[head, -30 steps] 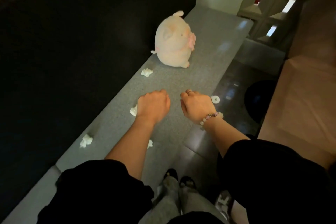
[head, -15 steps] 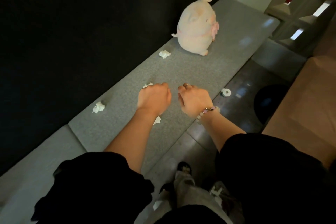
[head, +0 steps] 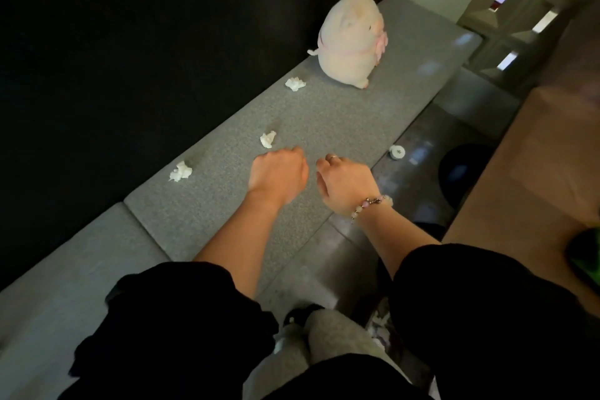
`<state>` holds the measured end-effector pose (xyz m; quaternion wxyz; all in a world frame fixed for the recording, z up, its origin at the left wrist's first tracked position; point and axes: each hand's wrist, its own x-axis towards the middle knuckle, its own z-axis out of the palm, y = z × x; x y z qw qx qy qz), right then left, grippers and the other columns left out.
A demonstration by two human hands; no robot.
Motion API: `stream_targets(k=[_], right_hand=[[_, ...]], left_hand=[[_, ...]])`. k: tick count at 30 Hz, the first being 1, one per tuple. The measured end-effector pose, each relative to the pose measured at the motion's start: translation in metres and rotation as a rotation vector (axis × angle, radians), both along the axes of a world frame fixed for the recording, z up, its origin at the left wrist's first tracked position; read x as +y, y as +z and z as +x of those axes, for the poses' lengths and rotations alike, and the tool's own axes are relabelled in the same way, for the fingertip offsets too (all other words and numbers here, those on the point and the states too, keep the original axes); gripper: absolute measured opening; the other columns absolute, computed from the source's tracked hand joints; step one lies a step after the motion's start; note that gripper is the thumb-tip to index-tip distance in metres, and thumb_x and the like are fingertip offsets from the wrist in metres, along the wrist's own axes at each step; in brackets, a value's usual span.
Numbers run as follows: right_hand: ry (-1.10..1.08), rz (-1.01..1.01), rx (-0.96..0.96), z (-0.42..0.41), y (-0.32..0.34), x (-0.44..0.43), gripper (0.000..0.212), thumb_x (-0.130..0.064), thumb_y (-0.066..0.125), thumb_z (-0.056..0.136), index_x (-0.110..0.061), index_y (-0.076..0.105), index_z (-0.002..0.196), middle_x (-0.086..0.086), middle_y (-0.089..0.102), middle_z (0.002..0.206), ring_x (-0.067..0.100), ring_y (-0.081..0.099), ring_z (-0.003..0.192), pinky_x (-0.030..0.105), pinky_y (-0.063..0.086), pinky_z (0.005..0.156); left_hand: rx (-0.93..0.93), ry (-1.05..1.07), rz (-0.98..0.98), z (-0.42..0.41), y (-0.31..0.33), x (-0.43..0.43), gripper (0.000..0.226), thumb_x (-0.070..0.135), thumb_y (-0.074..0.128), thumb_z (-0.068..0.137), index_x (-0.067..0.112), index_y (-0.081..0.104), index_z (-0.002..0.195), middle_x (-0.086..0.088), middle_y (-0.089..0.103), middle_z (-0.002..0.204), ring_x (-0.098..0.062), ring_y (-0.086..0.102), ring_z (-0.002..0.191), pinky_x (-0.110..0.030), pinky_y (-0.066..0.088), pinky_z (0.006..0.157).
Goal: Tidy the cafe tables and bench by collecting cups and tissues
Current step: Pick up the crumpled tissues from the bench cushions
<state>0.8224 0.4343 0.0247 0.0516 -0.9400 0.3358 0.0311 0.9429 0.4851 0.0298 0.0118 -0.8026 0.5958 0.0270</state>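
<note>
hovering hands (head: 277,172) (head: 345,183) near 3 tissues (head: 268,139) (head: 180,171) (head: 295,84)

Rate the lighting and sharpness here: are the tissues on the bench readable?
Head view: dim overall; the black backrest sinks into shadow, yet three crumpled white tissues stand out on the grey fabric bench. Head view: pale glare patches on the glossy dark floor; no heavy motion blur.

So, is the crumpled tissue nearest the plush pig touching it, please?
Apart: the head view shows a strip of grey bench between the tissue and the plush pig.
</note>
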Motion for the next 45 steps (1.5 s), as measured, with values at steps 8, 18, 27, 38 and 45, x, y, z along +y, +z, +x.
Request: stream_targets(k=[8, 18, 27, 38, 45], right_hand=[[-0.043, 0.008, 0.046, -0.019, -0.012, 0.016, 0.029, -0.024, 0.034, 0.099, -0.007, 0.052, 0.114, 0.009, 0.056, 0.110, 0.027, 0.058, 0.097, 0.030, 0.035, 0.063], [0.027, 0.005, 0.066, -0.041, -0.028, 0.031, 0.029, -0.023, 0.035, 0.098, -0.008, 0.050, 0.117, 0.008, 0.056, 0.113, 0.026, 0.057, 0.100, 0.030, 0.035, 0.064], [0.162, -0.083, -0.042, -0.140, -0.038, 0.056, 0.027, -0.023, 0.039, 0.096, -0.007, 0.055, 0.111, 0.009, 0.058, 0.109, 0.026, 0.059, 0.097, 0.030, 0.034, 0.062], [0.401, 0.189, 0.023, -0.282, -0.079, 0.138, 0.024, -0.021, 0.048, 0.092, -0.005, 0.058, 0.107, 0.014, 0.062, 0.103, 0.030, 0.062, 0.091, 0.033, 0.044, 0.062], [0.299, 0.391, 0.243, -0.339, -0.178, 0.178, 0.031, -0.032, 0.076, 0.060, -0.018, 0.065, 0.086, 0.002, 0.067, 0.073, 0.016, 0.063, 0.051, 0.020, 0.041, 0.037]], left_hand=[[0.053, -0.024, 0.016, -0.019, -0.019, 0.012, 0.033, 0.025, 0.033, 0.100, 0.007, 0.059, 0.105, -0.012, 0.067, 0.104, -0.031, 0.065, 0.095, -0.035, 0.048, 0.075], [0.116, 0.098, 0.049, -0.038, -0.042, 0.030, 0.031, 0.023, 0.035, 0.099, 0.007, 0.061, 0.105, -0.014, 0.067, 0.105, -0.032, 0.065, 0.095, -0.034, 0.048, 0.075], [0.154, 0.294, 0.029, -0.138, -0.047, 0.072, 0.028, 0.022, 0.036, 0.098, 0.006, 0.060, 0.097, -0.014, 0.068, 0.095, -0.033, 0.065, 0.087, -0.035, 0.049, 0.072], [0.238, 0.576, 0.225, -0.298, -0.085, 0.168, 0.028, 0.027, 0.037, 0.099, 0.012, 0.061, 0.101, -0.010, 0.066, 0.102, -0.028, 0.064, 0.093, -0.033, 0.046, 0.071], [0.406, 0.605, 0.405, -0.343, -0.189, 0.185, 0.031, 0.025, 0.039, 0.097, 0.011, 0.060, 0.115, -0.012, 0.065, 0.117, -0.031, 0.062, 0.109, -0.038, 0.049, 0.087]])
